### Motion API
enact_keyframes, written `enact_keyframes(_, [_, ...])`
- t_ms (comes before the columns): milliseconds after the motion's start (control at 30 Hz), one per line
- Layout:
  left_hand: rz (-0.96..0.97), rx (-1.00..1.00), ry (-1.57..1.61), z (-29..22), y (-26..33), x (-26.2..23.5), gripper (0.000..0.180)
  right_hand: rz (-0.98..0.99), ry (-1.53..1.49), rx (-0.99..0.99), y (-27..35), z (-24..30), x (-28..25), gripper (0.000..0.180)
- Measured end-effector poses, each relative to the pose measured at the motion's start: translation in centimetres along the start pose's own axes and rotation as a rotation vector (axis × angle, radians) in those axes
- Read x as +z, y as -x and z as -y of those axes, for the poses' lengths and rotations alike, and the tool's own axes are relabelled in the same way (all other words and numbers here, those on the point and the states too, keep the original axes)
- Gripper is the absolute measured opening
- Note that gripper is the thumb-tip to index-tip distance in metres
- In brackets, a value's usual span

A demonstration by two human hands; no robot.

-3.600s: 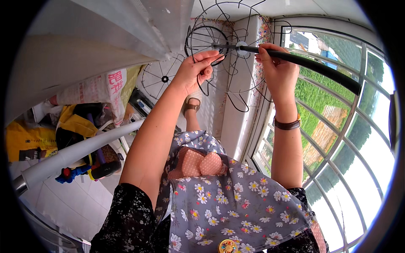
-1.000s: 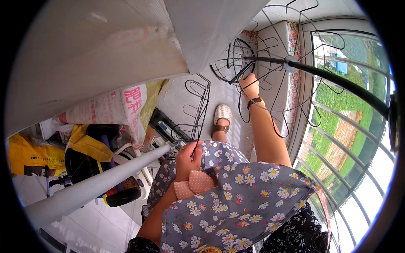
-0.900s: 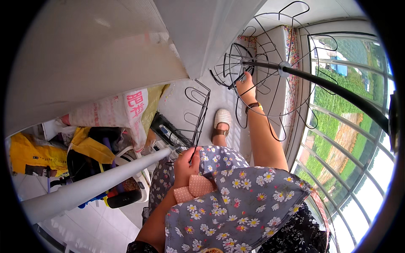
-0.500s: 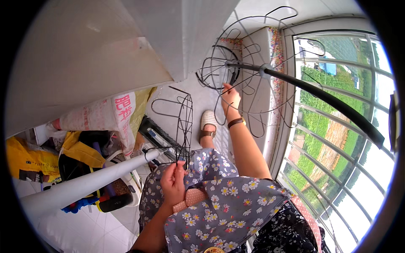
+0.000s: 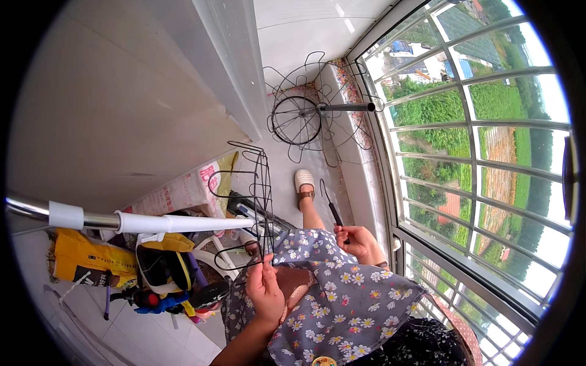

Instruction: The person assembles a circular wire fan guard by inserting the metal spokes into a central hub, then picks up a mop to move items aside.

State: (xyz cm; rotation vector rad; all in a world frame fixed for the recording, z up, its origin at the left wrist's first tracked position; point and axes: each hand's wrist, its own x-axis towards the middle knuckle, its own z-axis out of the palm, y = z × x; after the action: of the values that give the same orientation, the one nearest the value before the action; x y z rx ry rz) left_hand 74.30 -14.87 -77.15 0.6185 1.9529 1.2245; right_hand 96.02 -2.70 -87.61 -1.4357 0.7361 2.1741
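My left hand point(image 5: 266, 291) pinches the lower end of a black wire rack point(image 5: 264, 189), a flat grid with loops sticking out to its left. In my right hand point(image 5: 361, 245) is a thin metal hook with a black handle point(image 5: 334, 210), its curved tip pointing away from me. Beyond both hands, a round tiered wire stand point(image 5: 297, 120) with looped arms rests on the floor, its central pole point(image 5: 351, 107) rising toward me. My right hand is well apart from this stand.
A windowsill ledge point(image 5: 351, 131) and a barred window point(image 5: 470, 146) run along the right. At left, a white pole point(image 5: 183, 223) crosses near the wire rack, above yellow bags point(image 5: 85, 256), a printed sack point(image 5: 189, 186) and assorted clutter. A grey-white panel point(image 5: 122, 104) fills the upper left.
My right hand has drawn back from the wire stand toward my body and now holds the hook. The stand looks farther off as my view has shifted. My left hand still grips the rack.
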Motion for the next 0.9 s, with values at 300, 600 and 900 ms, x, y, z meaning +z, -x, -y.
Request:
enact_keyframes(300, [0.34,0.773,-0.267,-7.0,-0.4,-2.0,0.023,0.304,0.387,-0.592,14.1,-5.4,10.9,0.023])
enact_keyframes(600, [0.577,1.205,-0.52,-10.6,-3.8,-2.2,0.022,0.458,0.606,-0.532,13.6,-1.7,12.2,0.03])
enact_keyframes(900, [0.514,1.076,-0.585,-9.7,-3.9,-1.0,0.017,0.513,0.552,-0.339,13.5,-2.1,14.8,0.04])
